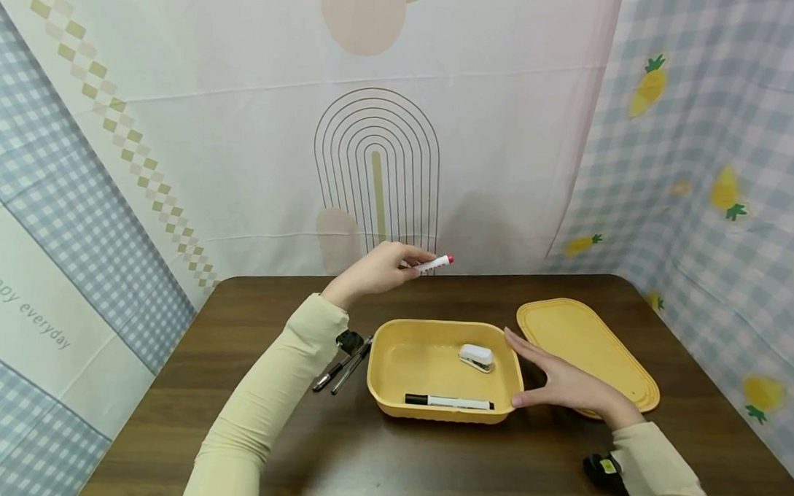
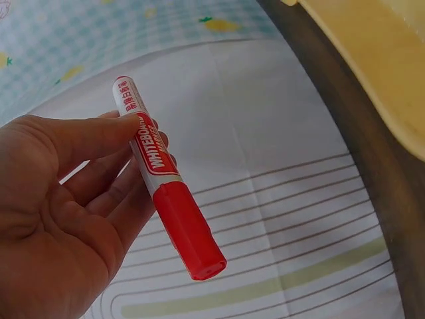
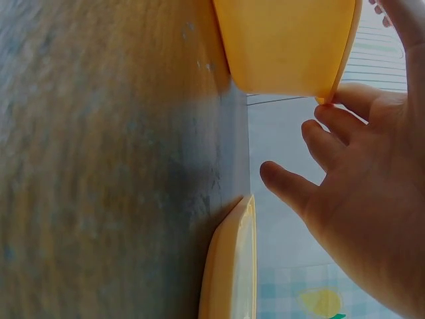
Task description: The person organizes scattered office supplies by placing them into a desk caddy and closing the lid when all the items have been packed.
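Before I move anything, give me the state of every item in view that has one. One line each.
Yellow box: open, upright on the table
Yellow lid: off, lying right of the box
Red whiteboard marker: capped, held in the left hand
Black marker: capped, lying in the box
Mini stapler: in the box, unheld
Pens: lying left of the box, caps unclear

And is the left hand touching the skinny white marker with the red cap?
Touching: the left wrist view shows the left hand pinching the red-capped white marker between thumb and fingers.
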`<state>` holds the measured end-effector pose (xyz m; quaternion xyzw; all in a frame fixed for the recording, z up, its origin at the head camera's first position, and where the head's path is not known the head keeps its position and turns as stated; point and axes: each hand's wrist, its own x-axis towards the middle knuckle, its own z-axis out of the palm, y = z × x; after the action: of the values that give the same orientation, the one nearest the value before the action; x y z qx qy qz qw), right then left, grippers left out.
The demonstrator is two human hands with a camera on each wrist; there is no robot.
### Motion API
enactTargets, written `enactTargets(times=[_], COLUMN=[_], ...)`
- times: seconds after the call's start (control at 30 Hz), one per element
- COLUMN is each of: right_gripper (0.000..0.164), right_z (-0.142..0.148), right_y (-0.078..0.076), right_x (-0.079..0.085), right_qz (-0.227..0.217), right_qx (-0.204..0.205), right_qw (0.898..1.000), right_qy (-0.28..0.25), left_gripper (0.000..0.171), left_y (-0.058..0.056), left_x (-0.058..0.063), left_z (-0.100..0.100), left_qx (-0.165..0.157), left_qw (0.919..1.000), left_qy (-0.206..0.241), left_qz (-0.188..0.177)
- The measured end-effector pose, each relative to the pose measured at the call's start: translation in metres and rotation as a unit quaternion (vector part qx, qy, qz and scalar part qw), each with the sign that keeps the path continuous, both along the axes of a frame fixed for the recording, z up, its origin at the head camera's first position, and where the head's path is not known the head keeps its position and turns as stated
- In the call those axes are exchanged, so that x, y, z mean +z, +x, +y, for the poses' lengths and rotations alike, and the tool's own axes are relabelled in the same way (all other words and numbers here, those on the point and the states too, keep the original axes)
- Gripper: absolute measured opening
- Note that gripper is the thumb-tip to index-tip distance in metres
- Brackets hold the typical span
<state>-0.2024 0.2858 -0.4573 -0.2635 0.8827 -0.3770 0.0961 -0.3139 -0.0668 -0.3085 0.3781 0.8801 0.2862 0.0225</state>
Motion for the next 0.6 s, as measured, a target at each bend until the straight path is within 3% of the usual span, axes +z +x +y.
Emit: enactTargets(times=[0.3, 0.6], right_gripper=[0.107, 0.106], right_z=[0.0, 0.0], right_y=[0.001, 0.0], right_x=[0.0, 0.0], right_qz=[-0.004, -0.009], right_qx=[-0.003, 0.0], right_qw=[1.0, 1.0], right_qy=[-0.003, -0.008], left_gripper=[0.035, 0.035], left_y=[0.0, 0.003], left_x=[-0.02, -0.034], left_z=[0.02, 0.036], left_qx=[-0.034, -0.061], left_qw=[0.9991, 0.997], left_qy=[-0.025, -0.043], left_qz=[0.003, -0.017])
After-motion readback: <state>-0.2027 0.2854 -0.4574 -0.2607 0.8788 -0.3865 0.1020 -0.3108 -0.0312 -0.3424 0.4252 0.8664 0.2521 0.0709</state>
